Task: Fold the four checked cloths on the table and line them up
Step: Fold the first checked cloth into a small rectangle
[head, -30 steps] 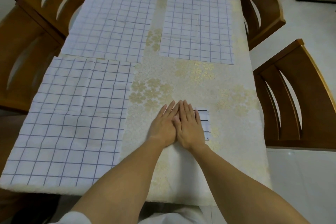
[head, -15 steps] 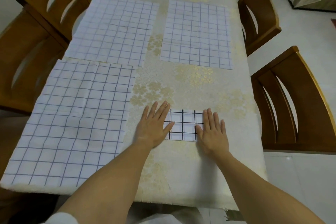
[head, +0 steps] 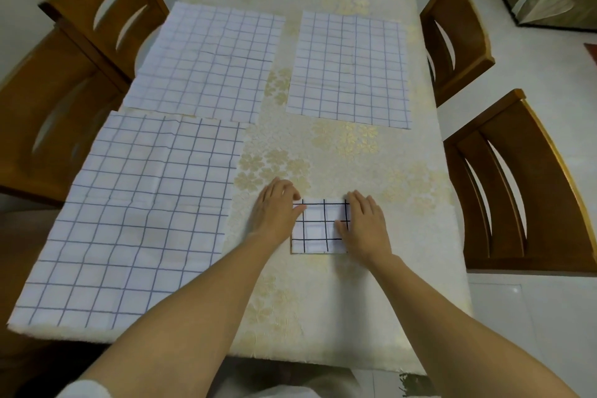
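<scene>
A person's forearms reach in from the near edge of the table (head: 326,310), both hands on the folded cloth (head: 318,229), which lies right of centre in the near half. The packet is nearly square, a touch wider than deep, its long axis running left to right and its edges square with the table's; its grid lines show black. The right hand (head: 366,224) lies flat and relaxed over the packet's right edge, fingers straight, thumb on the fabric. The left hand (head: 276,210) sits at the left edge, thumb tip on the cloth and fingers bunched at the far-left corner; whether it grips the fabric cannot be told.

Half a second ago both hands lay splayed flat to either side of the packet; a second ago they pressed side by side on top of it. The three other cloths have not moved.

Bare tablecloth runs from the packet to the near edge, in a strip to the right edge, and beyond it up to the far-right cloth (head: 350,68). To the left, just beside the left hand, the near-left cloth (head: 135,213) lies open and flat, reaching the table's left and near edges. Past it the far-left cloth (head: 206,61) lies unfolded too, its near edge almost meeting the near-left one, a gap of flowered tablecloth parting it from the far-right cloth. A wooden chair (head: 523,187) stands just off the right edge
</scene>
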Motion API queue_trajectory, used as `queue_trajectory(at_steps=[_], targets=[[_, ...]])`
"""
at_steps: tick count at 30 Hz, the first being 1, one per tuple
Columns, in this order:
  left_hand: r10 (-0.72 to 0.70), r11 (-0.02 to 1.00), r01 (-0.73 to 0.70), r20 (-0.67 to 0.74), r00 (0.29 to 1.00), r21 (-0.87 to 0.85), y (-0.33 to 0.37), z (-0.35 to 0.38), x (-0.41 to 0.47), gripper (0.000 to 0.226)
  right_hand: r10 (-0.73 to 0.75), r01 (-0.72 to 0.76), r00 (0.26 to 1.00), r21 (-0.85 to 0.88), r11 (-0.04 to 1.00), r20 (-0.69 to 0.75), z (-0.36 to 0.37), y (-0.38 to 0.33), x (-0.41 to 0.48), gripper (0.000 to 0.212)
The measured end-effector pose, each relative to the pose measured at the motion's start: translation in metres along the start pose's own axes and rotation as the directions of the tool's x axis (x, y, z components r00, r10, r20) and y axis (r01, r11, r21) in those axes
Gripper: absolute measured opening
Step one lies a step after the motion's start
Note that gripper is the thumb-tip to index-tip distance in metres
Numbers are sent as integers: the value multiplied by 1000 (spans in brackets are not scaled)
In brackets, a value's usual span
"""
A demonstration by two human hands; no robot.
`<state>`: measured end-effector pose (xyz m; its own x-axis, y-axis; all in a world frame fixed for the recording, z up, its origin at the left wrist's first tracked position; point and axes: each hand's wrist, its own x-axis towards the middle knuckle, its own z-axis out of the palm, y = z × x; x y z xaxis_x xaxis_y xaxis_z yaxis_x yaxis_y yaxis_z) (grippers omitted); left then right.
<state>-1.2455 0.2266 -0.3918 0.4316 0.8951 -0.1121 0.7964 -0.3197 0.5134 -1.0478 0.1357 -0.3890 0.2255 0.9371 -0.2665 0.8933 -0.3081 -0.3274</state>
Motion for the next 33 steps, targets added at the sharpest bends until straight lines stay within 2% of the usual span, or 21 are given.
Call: queue_trajectory(at_steps=[6, 8, 10, 12, 14, 16, 19, 21, 24, 26, 29, 33], targets=[[-46, 995, 41, 47, 998, 94, 3, -9, 7, 32, -102, 94, 993, -116, 989, -63, -12, -4, 15, 59], [-55, 988, 43, 84, 995, 146, 3, -12, 5, 35, -69, 62, 996, -121, 991, -60, -19, -4, 21, 58], [-75, 988, 59, 105, 992, 141, 4, -15, 2, 30, 4, -8, 998, -57, 998, -62, -24, -5, 24, 49], [-104, 994, 100, 108, 989, 43, 5, -19, -4, 21, 95, -91, 994, 67, 994, -51, -28, -4, 24, 40], [-134, 973, 156, 131, 982, -171, 7, -24, -14, 14, 138, -126, 990, 217, 968, -40, -34, -3, 15, 35], [-146, 886, 215, 193, 970, -410, 11, -34, -26, 10, 192, -160, 981, 429, 889, -33, -45, -7, -2, 25], [-165, 758, 236, 172, 971, -608, 20, -51, -43, 6, 235, -152, 972, 695, 703, -25, -68, -21, -28, 15], [-205, 672, 206, 90, 975, -712, 31, -67, -52, 5, 274, -115, 960, 806, 581, -61, -87, -34, -44, 15], [-211, 541, 140, 27, 977, -830, 52, -91, -60, 22, 368, -119, 928, 894, 433, -55, -115, -47, -62, 20], [-186, 549, 145, 48, 981, -823, 61, -100, -61, 35, 368, -85, 928, 933, 349, -53, -135, -55, -68, 18], [-133, 580, 143, 80, 988, -802, 73, -108, -63, 36, 361, -41, 929, 943, 330, -85, -163, -61, -74, 22], [-149, 571, 52, -41, 988, -819, 94, -123, -69, 42, 348, -103, 937, 944, 314, -14, -178, -57, -88, 27]])
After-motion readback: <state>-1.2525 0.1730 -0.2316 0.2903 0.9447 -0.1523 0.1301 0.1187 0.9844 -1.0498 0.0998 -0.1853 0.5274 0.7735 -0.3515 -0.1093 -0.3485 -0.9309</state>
